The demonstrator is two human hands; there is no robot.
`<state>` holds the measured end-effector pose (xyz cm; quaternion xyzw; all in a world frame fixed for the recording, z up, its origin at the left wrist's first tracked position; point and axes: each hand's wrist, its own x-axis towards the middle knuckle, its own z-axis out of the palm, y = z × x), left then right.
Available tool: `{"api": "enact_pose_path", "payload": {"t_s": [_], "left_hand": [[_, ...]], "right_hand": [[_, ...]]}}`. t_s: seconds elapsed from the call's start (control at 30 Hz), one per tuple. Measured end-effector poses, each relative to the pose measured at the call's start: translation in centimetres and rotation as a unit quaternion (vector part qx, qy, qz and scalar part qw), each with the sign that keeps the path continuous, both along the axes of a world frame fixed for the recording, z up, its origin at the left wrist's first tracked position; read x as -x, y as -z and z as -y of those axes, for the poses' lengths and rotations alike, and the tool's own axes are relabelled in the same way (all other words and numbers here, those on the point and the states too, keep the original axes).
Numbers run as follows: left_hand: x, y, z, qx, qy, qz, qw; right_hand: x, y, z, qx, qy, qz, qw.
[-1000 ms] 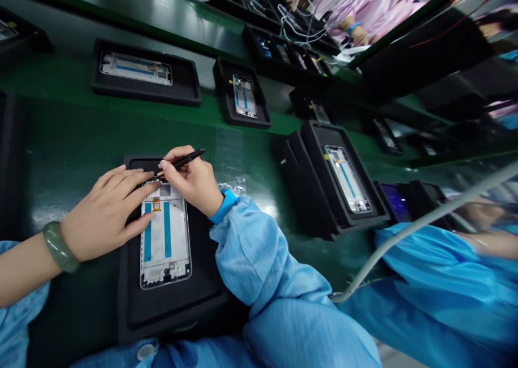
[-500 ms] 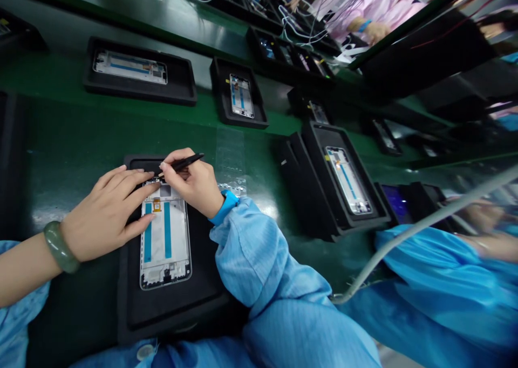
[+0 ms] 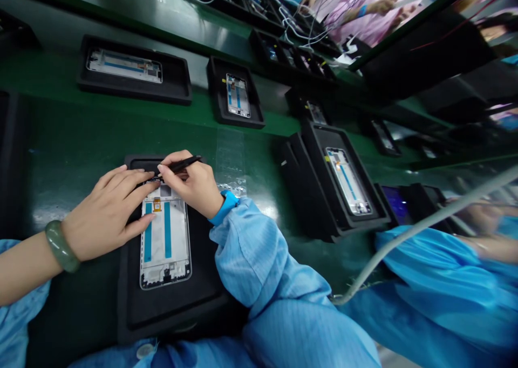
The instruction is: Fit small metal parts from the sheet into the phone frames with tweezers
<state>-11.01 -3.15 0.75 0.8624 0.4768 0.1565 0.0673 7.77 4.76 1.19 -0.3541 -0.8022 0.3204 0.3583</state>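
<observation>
A silver phone frame [image 3: 178, 244] with two blue strips and a small orange flex piece lies in a black tray [image 3: 202, 298] in front of me. My left hand [image 3: 107, 209] rests flat across its upper left part, fingers stretched out and apart. My right hand [image 3: 190, 184] pinches a slim black pen-shaped tool [image 3: 184, 164] at the frame's top edge. The tool's tip is close to my left fingertips, and what it touches is too small to make out.
A stack of black trays [image 3: 309, 195] stands to the right, with another phone frame [image 3: 348, 182] in the top one. Beyond lie more trays with phone frames [image 3: 125, 66]. A grey cable [image 3: 424, 222] crosses the right side, near a co-worker's blue sleeve [image 3: 429, 265].
The tool's rear end has dipped slightly to the left in my right hand. My left hand stays put. The trays at the far left have slid a little leftward; co-workers' hands at the back have shifted.
</observation>
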Motion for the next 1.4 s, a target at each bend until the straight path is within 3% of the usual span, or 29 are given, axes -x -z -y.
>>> {"api": "enact_pose_path", "payload": {"t_s": [0.43,0.7,0.97,1.2,1.4], "left_hand": [[-0.14,-0.17,0.03,-0.014,0.005,-0.012,1.0],[-0.16,-0.11,0.05,-0.012,0.004,-0.015,1.0],[-0.15,-0.11,0.02,-0.011,0.003,-0.01,1.0],[-0.25,-0.22,0.02,-0.004,-0.001,-0.005,1.0],[-0.35,-0.26,0.05,-0.008,-0.001,-0.002,1.0]], "right_hand": [[-0.07,0.09,0.08,-0.029,-0.023,-0.01,0.999],[-0.35,-0.04,0.19,-0.044,0.022,-0.025,0.998],[-0.5,-0.02,0.18,-0.031,-0.003,0.014,0.999],[-0.65,-0.02,0.11,-0.081,-0.002,0.006,0.997],[-0.74,0.11,0.06,-0.077,-0.003,0.039,0.996]]}}
